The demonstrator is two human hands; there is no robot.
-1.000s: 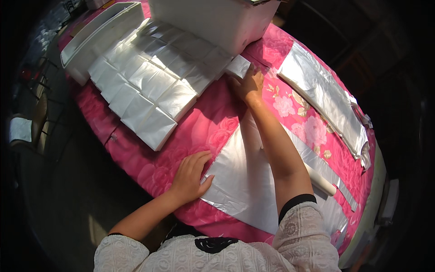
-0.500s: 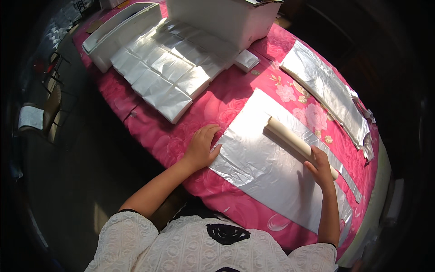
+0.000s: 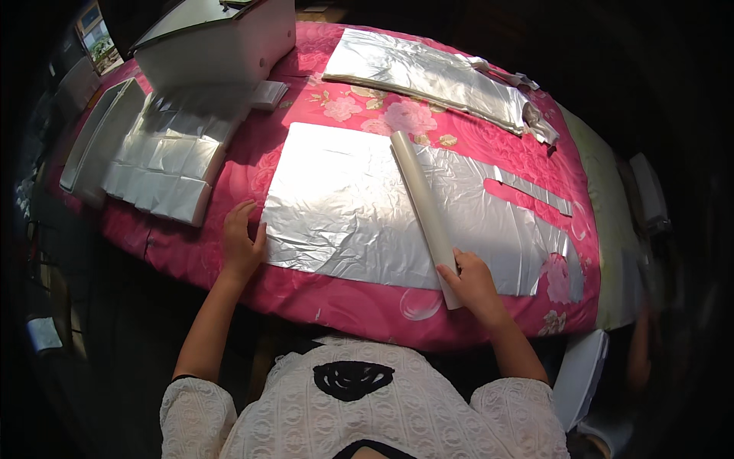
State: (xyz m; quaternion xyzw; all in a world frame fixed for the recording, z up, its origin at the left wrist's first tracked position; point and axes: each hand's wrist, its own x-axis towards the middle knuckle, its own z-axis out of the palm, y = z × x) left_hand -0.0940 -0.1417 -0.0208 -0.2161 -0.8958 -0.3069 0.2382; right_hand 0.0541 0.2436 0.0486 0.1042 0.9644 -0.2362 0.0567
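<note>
A flat, silvery-white plastic bag (image 3: 344,206) with cut-out handles at its right end lies on a pink flowered cloth (image 3: 359,306). My right hand (image 3: 475,284) is wrapped round the near part of a cream-coloured tube (image 3: 422,199). The tube slants across the bag, its far end near the bag's far edge and its near end past the near edge. At the bag's left edge rests my left hand (image 3: 243,249), fingers apart, the thumb close to the plastic and nothing in its grip.
Beyond the bag lies a flat stack of similar bags (image 3: 428,73). Folded silvery packets (image 3: 164,157) sit in rows at the left, beside a narrow white bin (image 3: 99,138) and a large white box (image 3: 222,50). One small packet (image 3: 269,95) lies apart near the box.
The view has swung to the right. My right hand has turned the tube from roughly along the bag to across it. My left hand stays by the bag's left edge.
</note>
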